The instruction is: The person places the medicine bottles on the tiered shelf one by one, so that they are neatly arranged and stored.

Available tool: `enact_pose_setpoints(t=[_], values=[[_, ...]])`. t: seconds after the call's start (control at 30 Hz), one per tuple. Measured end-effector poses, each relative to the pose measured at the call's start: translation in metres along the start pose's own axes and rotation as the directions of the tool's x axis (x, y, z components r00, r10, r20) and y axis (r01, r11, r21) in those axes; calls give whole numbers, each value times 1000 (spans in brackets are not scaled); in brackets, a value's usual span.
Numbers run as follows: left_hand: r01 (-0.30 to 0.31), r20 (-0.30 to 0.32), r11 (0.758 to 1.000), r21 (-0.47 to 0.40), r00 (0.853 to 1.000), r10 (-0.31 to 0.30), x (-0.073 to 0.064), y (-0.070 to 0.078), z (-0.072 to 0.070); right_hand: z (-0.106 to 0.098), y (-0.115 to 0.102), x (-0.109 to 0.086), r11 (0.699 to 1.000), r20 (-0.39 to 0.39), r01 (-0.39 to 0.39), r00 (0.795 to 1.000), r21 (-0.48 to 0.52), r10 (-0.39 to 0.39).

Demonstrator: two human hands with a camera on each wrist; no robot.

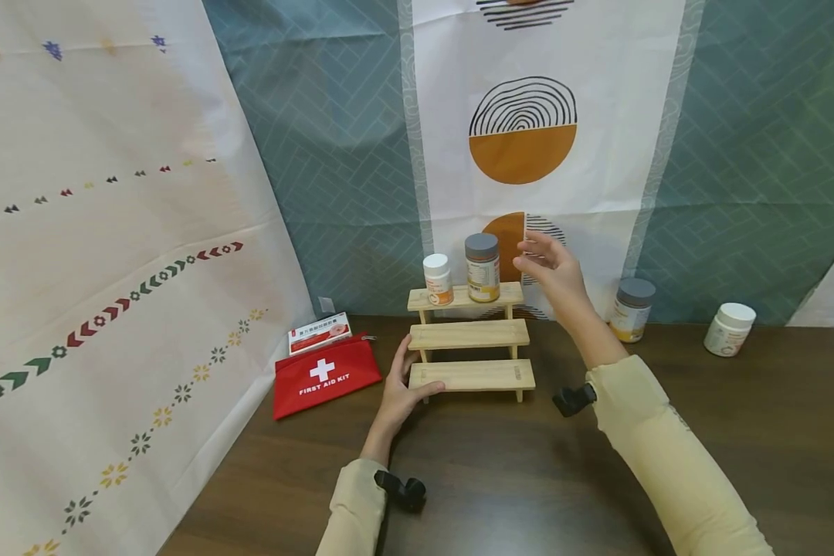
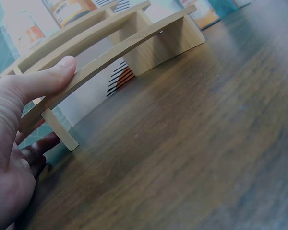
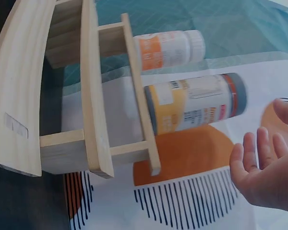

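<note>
A three-tier wooden display stand (image 1: pixel 469 334) stands on the table. My left hand (image 1: pixel 398 394) grips its left end, the thumb (image 2: pixel 55 79) lying over the lowest step and the other fingers low at the side. On the top step are a small white-capped bottle (image 1: pixel 438 279) with an orange label and, to its right, a larger grey-lidded bottle (image 1: pixel 483 269). My right hand (image 1: pixel 554 278) is raised to the right of that larger bottle, apart from it. Its fingers are loosely bent, with nothing held, as the right wrist view also shows.
Left of the stand lie a red first aid pouch (image 1: pixel 328 378) and a white-and-red medicine box (image 1: pixel 319 333). Toward the back right stand another grey-lidded bottle (image 1: pixel 630 310) and a white-capped bottle (image 1: pixel 729 330). A patterned cloth (image 1: pixel 347 139) hangs close behind the stand.
</note>
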State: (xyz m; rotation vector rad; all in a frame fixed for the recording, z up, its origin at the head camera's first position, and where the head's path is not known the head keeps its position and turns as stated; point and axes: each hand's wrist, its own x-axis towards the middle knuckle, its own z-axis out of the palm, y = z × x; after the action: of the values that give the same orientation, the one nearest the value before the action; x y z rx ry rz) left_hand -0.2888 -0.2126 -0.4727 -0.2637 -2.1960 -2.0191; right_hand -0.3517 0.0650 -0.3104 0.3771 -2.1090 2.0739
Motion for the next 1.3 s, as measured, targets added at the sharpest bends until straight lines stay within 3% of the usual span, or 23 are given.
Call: enact_pose_setpoints(t=[0.4, 0.67, 0.9, 1.3], values=[[-25, 5, 999, -23, 1000, 25, 1, -4, 5, -36, 14, -33, 999, 30, 22, 999, 48, -23], [-20, 15, 999, -26, 1000, 21, -1, -7, 3, -51, 31, -48, 990, -22, 21, 1000, 138, -18], [-9, 25, 1000, -17, 1000, 10, -4, -7, 3, -55, 40, -49, 984, -42, 8, 999, 178, 0], [-27, 17, 1000, -12, 999, 27, 0, -3, -2, -73, 29, -46, 948, -122, 22, 992, 318, 18]])
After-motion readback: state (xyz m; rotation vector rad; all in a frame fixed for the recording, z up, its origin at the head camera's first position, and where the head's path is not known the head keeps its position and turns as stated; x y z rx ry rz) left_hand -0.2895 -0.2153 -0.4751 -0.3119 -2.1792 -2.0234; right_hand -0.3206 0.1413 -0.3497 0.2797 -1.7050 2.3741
